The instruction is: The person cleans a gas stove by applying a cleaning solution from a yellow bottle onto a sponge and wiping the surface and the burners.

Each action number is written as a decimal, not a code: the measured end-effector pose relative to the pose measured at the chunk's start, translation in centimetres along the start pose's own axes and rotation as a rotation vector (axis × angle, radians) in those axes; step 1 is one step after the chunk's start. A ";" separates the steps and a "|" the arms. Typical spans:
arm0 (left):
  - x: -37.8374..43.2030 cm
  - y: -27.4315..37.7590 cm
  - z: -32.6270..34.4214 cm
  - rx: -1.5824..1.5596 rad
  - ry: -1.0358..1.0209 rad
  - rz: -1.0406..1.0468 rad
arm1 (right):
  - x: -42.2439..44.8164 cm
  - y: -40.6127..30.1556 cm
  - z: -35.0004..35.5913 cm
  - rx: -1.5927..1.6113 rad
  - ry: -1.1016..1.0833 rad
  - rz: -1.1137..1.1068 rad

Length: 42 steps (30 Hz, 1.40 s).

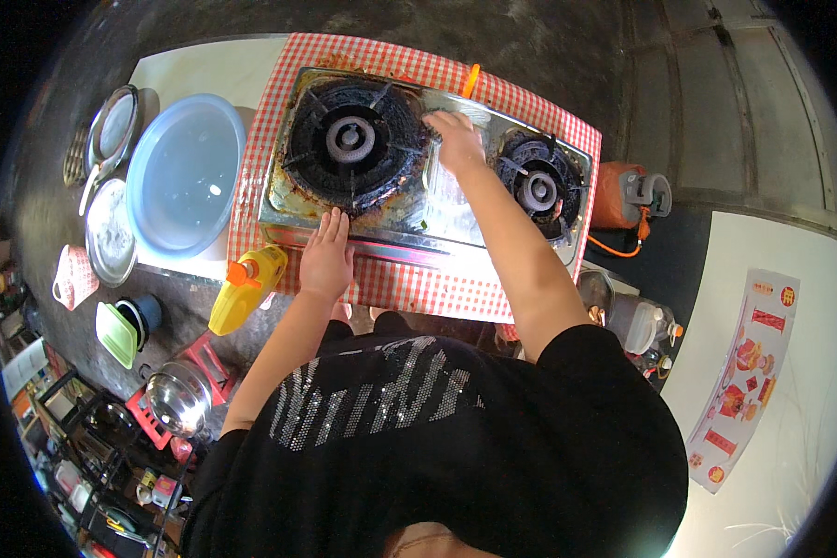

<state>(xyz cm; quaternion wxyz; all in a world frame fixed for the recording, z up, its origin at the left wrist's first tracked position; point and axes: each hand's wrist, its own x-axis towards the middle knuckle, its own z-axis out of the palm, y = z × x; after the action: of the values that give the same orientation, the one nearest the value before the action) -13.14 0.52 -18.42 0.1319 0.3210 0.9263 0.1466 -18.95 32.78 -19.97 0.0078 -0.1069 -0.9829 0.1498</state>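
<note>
A two-burner gas stove [397,230], its steel top stained with grease and rust, lies before me. My left hand [326,258] rests flat on its front edge, fingers stretched out, holding nothing, below the large left burner [350,136]. Between the burners, my right hand [458,143] presses down on the wet steel. Its fingertips reach a small dark patch beside the left burner; whether they grip a pad there is hidden. The smaller right burner [539,190] lies right of my right forearm. A yellow bottle with an orange cap [250,287] is left of my left hand.
Under the stove spreads a red-and-white checked cloth [425,294]. An orange handle [471,80] lies behind it. A blue basin with water [185,174] and metal lids [111,234] are at left. An orange gas cylinder [617,195] with a hose stands at right.
</note>
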 end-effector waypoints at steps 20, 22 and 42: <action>-0.2 -0.7 0.2 0.025 -0.020 0.002 | -2.0 -3.3 -0.5 -0.033 -0.054 0.079; -0.1 -0.7 0.1 0.019 -0.024 0.004 | -4.9 -3.8 -0.4 0.013 -0.064 0.082; 0.3 -1.0 -0.2 0.052 -0.074 0.056 | 0.9 3.9 0.0 -0.515 0.205 0.389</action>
<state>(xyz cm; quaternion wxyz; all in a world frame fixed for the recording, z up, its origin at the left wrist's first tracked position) -13.94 -0.06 -18.62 0.1536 0.3554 0.9149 0.1140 -19.05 36.63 -21.15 0.0508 -0.3055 -0.9437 -0.1163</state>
